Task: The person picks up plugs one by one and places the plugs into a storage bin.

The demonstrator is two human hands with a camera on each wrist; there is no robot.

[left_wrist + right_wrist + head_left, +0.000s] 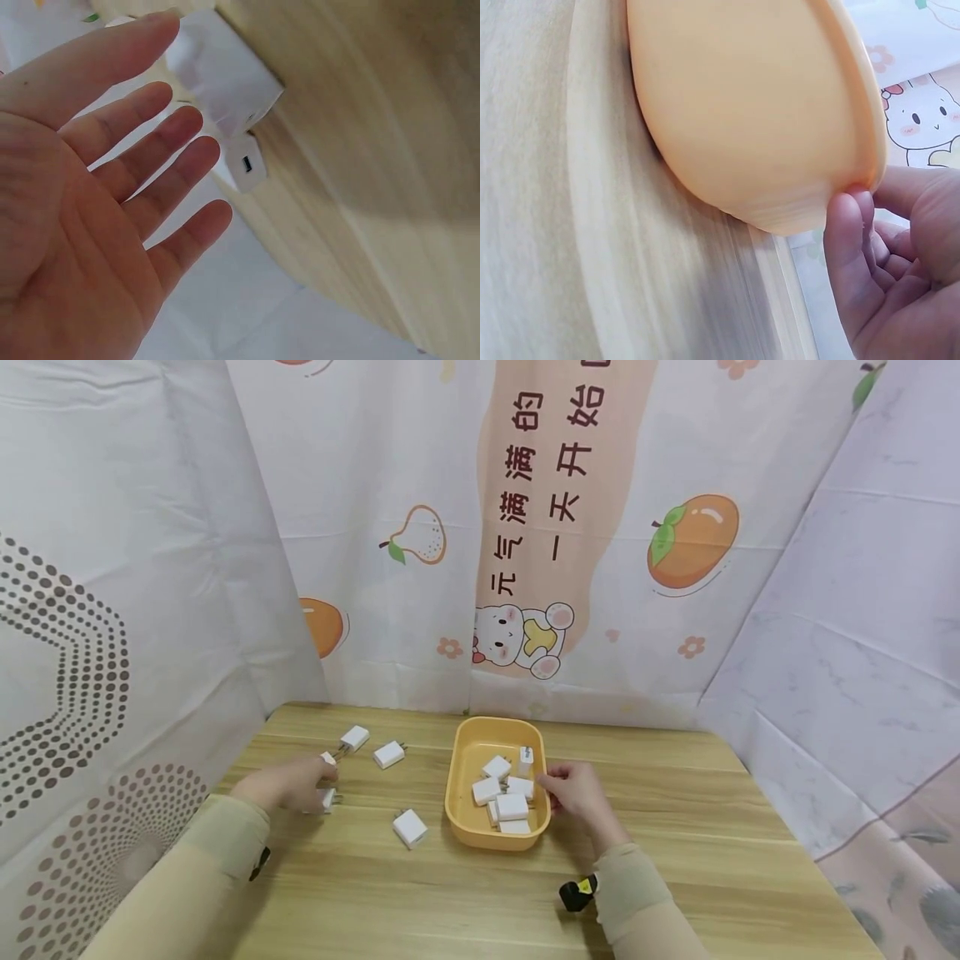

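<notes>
My left hand (291, 782) is over the left part of the table, among white charger plugs. In the left wrist view its fingers are extended and spread, with the thumb tip close to a white charger plug (232, 71); whether they touch I cannot tell. Another charger plug with a USB port (246, 163) lies just past the fingertips. At the centre stands an orange plastic bin (483, 839) holding several charger plugs (512, 807). My right hand (577, 789) pinches the bin's right rim between thumb and fingers, as the right wrist view also shows.
Loose charger plugs lie left of the bin: one near the front (409, 828), two farther back (389, 754). The wooden table (450, 910) is bordered by a printed curtain (375, 618) behind and cloth at both sides.
</notes>
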